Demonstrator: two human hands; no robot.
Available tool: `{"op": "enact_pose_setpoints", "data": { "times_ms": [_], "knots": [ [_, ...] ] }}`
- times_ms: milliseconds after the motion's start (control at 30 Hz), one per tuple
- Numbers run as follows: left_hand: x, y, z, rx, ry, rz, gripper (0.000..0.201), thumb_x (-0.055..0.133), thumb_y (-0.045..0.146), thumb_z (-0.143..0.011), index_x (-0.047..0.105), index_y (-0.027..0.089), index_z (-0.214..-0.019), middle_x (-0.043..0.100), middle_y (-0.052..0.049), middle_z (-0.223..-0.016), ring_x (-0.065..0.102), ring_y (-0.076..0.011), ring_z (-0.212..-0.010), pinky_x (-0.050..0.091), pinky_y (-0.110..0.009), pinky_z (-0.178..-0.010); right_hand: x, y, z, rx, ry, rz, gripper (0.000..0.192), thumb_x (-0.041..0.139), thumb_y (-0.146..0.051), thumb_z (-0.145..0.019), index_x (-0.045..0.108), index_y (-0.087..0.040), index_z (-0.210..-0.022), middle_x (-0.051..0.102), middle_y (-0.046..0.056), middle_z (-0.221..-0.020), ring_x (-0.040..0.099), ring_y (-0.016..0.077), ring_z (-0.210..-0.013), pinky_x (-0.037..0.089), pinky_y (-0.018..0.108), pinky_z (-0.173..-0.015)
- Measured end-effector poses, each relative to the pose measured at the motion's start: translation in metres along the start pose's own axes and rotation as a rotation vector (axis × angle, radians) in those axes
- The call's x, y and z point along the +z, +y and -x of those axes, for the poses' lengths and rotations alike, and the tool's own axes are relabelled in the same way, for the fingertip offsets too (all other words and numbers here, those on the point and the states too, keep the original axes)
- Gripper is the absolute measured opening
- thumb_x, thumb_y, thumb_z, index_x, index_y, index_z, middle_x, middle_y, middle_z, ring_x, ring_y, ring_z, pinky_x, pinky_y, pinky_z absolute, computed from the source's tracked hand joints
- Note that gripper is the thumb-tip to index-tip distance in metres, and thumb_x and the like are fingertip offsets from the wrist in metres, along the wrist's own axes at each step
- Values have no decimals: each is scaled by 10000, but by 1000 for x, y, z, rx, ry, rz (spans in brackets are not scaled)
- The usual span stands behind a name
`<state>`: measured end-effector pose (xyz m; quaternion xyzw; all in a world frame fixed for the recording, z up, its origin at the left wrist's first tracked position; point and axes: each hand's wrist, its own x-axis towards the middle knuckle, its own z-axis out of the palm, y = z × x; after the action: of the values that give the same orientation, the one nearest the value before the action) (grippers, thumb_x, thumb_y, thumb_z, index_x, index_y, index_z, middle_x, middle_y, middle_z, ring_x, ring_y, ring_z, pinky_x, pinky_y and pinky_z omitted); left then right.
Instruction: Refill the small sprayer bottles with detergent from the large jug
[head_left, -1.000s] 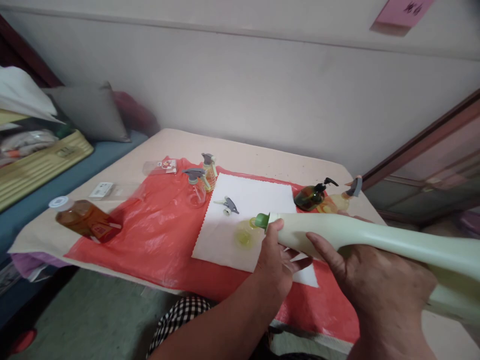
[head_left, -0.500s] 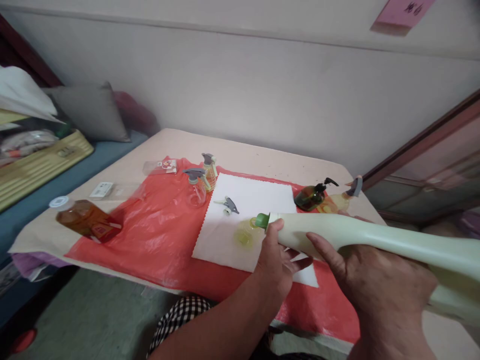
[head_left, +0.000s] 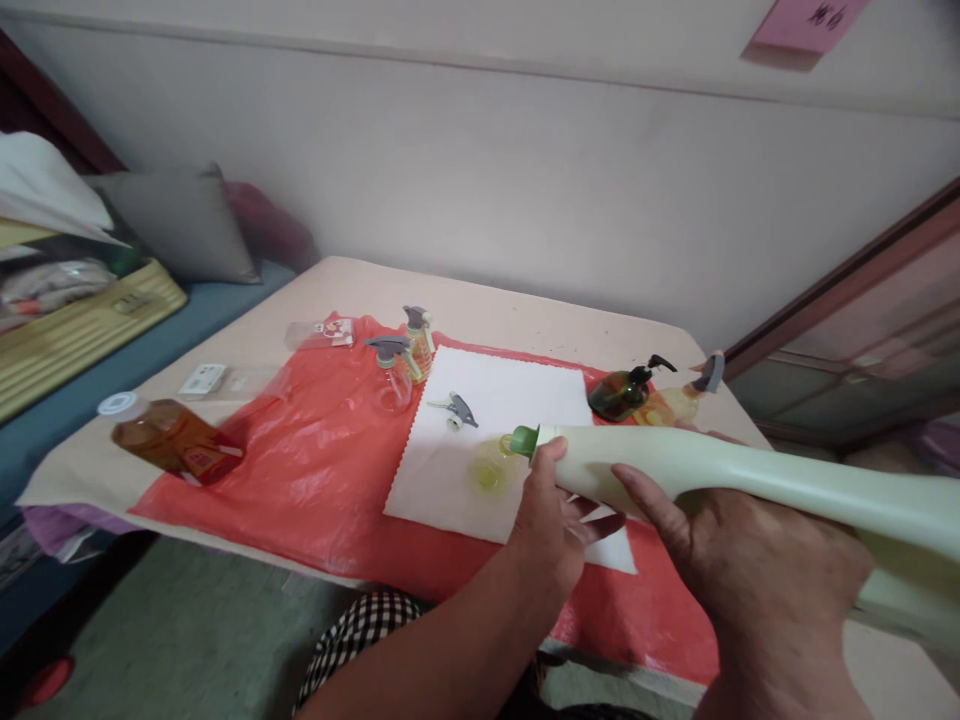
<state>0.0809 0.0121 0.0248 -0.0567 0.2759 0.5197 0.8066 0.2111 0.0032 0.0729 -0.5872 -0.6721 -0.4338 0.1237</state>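
A large pale-green jug lies tipped almost level, its green spout pointing left. My left hand is closed round the neck, thumb on top and some fingers loose below. Further back, my right hand grips the jug's handle. Below the spout, a clear bottle with yellow-green liquid stands on a white cloth; its mouth meets the spout, though I cannot tell if liquid is flowing. A grey trigger spray head rests loose on the cloth behind it.
Two spray bottles stand left of the cloth on red plastic sheeting. An amber bottle is at the table's left. On the right are a dark pump bottle and a yellowish spray bottle. A wall closes the back.
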Motion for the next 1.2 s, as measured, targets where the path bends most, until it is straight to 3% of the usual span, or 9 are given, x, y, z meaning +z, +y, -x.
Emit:
{"op": "enact_pose_setpoints", "data": {
  "times_ms": [100, 200, 400, 533, 767, 933, 1100, 1200],
  "knots": [
    [0, 0, 0, 4, 1, 1, 435, 650, 467, -839, 651, 174, -1161, 681, -130, -1222, 635, -312, -1130, 520, -483, -970, -1, 3, -2, -61, -18, -31, 676, 486, -753, -903, 729, -125, -837, 525, 45, -533, 424, 156, -499, 187, 287, -513],
    [1, 1, 1, 12, -8, -3, 436, 649, 473, -843, 649, 182, -1168, 679, -125, -1237, 632, -314, -1144, 514, -488, -980, -2, 2, -3, -84, 12, -16, 657, 503, -740, -904, 710, -123, -813, 556, 57, -559, 435, 162, -498, 192, 289, -507],
    [1, 0, 1, 7, -12, -8, 437, 644, 480, -843, 652, 183, -1163, 676, -121, -1246, 632, -304, -1141, 522, -472, -968, -3, -7, 1, 37, -4, 4, 673, 466, -745, -917, 702, -129, -783, 608, 95, -620, 493, 196, -550, 179, 320, -549],
    [1, 0, 0, 6, -9, -3, 449, 656, 477, -827, 651, 178, -1163, 679, -127, -1234, 635, -311, -1132, 526, -474, -957, -3, -5, 1, -18, -20, -34, 656, 482, -730, -921, 717, -119, -886, 628, 93, -644, 508, 193, -563, 177, 310, -545],
    [-1, -1, 0, 6, -19, -14, 467, 642, 486, -841, 647, 176, -1190, 675, -131, -1259, 629, -310, -1145, 515, -473, -965, -4, -4, -2, 3, 21, -32, 649, 483, -720, -925, 710, -123, -811, 593, 92, -603, 481, 193, -544, 166, 311, -536],
    [-1, -1, 0, 9, -20, -14, 461, 631, 482, -851, 649, 181, -1201, 674, -127, -1278, 628, -302, -1149, 512, -467, -965, -5, 0, -4, -48, -19, -48, 649, 518, -732, -900, 625, -163, -607, 518, 56, -519, 405, 153, -487, 185, 291, -514],
    [1, -1, 1, -1, -13, -18, 461, 619, 485, -862, 649, 179, -1205, 670, -129, -1293, 627, -299, -1154, 513, -457, -955, -4, -6, -1, 8, 9, -6, 668, 462, -726, -931, 695, -124, -755, 590, 97, -613, 486, 199, -559, 176, 315, -535],
    [1, -1, 1, -4, -18, -15, 457, 612, 480, -865, 650, 174, -1202, 671, -130, -1289, 631, -294, -1137, 516, -452, -946, -4, -4, -1, -2, -23, -5, 680, 464, -735, -923, 674, -136, -682, 542, 76, -551, 445, 182, -524, 179, 304, -523]
  ]
}}
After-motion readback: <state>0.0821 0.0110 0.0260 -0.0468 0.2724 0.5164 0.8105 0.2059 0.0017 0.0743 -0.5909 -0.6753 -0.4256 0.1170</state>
